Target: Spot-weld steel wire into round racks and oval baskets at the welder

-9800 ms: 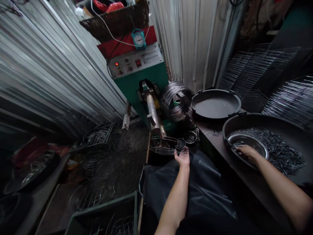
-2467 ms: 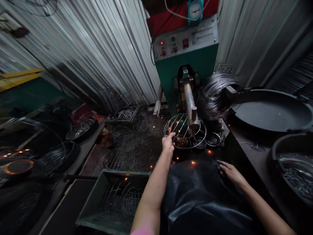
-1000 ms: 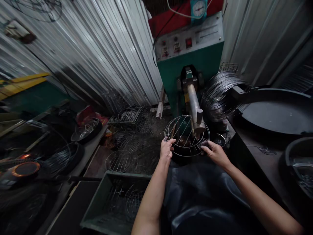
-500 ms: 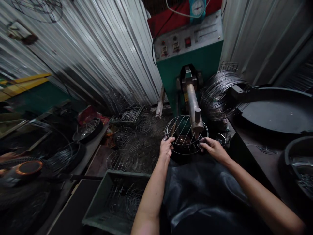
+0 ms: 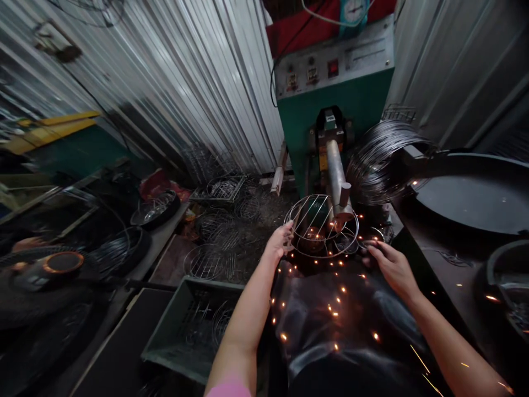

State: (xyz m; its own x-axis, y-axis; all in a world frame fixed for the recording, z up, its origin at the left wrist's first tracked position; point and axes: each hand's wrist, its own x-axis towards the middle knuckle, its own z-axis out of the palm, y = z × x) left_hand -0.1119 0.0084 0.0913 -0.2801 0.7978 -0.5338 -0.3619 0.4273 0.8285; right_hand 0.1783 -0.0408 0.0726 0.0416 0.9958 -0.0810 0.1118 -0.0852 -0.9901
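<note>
A round wire rack with parallel bars sits under the arm of a spot welder. My left hand grips the rack's left rim between thumb and fingers. At the welder's tip, near the rack's right side, a small wire loop shows beside the rim. My right hand is just right of that loop, its fingertips pinched together; what lies between them is too dark to make out. Orange sparks scatter around the rack and over the dark apron on my lap.
A wire coil and a large dark pan stand to the right. On the left, wire racks lie piled beyond a green crate. A fan-like object with an orange ring is at far left, near another person's hand.
Sparks have burst out from the welder's tip. My right hand has drawn back to the right from the rack's rim. My left hand stays at the rim, and the view has shifted slightly.
</note>
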